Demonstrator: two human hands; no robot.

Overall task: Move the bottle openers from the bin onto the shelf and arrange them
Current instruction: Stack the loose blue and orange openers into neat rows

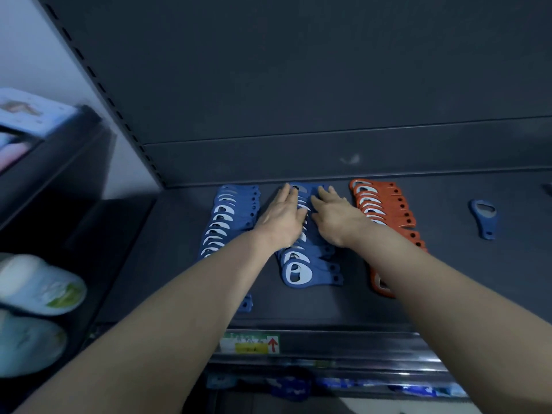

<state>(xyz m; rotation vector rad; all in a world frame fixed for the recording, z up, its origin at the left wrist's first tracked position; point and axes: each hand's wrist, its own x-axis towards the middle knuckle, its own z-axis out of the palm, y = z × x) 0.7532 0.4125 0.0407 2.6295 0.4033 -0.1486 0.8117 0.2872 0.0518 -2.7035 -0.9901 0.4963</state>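
Left hand (282,218) and right hand (331,218) lie flat, uncurled, on middle row (298,273); right forearm hides part of orange row (385,204); lone opener (484,219) beyond.

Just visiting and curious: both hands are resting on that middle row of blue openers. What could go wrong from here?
Both the left hand and right hand lie flat on the middle row of overlapping blue bottle openers; a sideways push could fan it crooked. The right forearm crosses the near end of the row of orange bottle openers and might drag it askew when withdrawn.
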